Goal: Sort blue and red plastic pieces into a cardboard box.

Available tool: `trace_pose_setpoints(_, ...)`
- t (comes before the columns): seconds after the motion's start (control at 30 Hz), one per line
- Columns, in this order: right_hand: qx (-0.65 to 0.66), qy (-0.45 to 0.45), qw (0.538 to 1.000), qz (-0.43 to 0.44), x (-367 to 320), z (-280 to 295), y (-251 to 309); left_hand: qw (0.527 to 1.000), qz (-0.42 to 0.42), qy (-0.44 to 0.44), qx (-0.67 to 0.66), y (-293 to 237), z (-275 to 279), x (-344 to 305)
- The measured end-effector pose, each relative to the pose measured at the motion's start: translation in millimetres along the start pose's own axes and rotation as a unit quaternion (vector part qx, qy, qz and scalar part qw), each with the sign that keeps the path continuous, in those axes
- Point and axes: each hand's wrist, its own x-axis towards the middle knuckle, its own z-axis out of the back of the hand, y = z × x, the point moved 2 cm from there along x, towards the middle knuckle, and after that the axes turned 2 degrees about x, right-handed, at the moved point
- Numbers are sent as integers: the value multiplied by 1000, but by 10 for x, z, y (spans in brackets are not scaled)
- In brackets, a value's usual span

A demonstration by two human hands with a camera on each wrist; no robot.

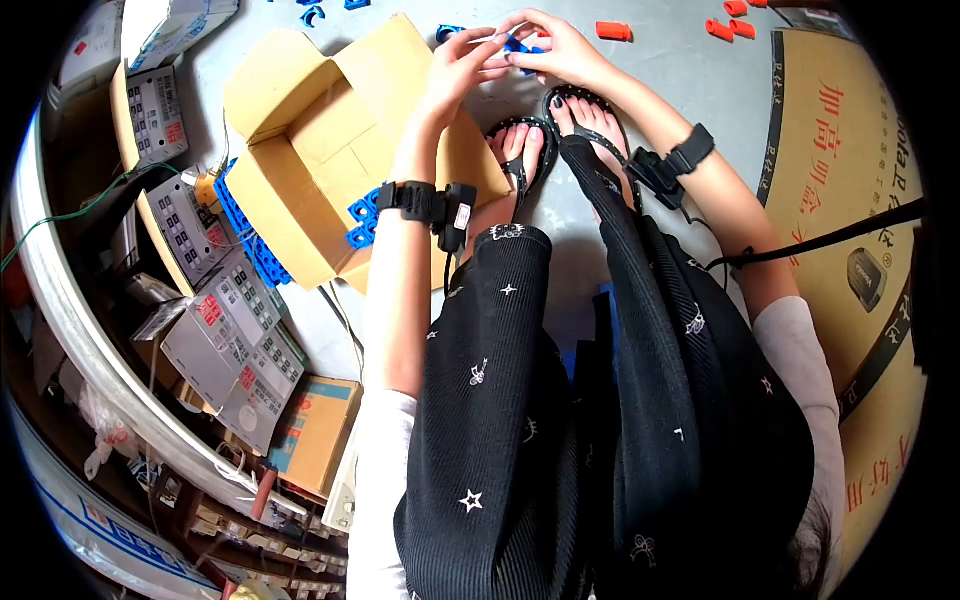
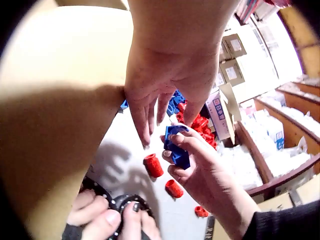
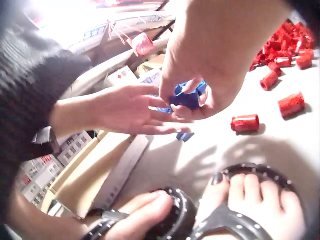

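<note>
Grey floor (image 1: pixel 680 60) lies under an open cardboard box (image 1: pixel 300 190), with keypad panels (image 1: pixel 235 330) stacked beside it. Above the sandalled feet (image 1: pixel 590 115), the right hand (image 1: pixel 560 50) pinches a blue plastic part (image 2: pixel 177 150). The left hand (image 1: pixel 460 70), fingers straight, partly hides it. Red cylinders (image 1: pixel 614 31) lie near.

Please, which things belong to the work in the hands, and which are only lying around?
In use: blue part, gripped by right hand; left hand, open beside it; cardboard box with more blue parts.
Lying about: red parts on the floor; grey keypad panels.
</note>
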Motion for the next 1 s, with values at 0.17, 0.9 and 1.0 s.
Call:
trace_pose_setpoints(0.17,-115,28,980,161,-26,-63,465,995,-35,14,-96,-175,55,-237)
trace_pose_setpoints(0.9,-32,2,988,153,-172,-452,1610,957,-70,-89,-268,-479,553,-970)
trace_pose_setpoints(1.0,-26,69,991,114,-142,-515,1470,957,-59,-99,-268,-400,589,-1072)
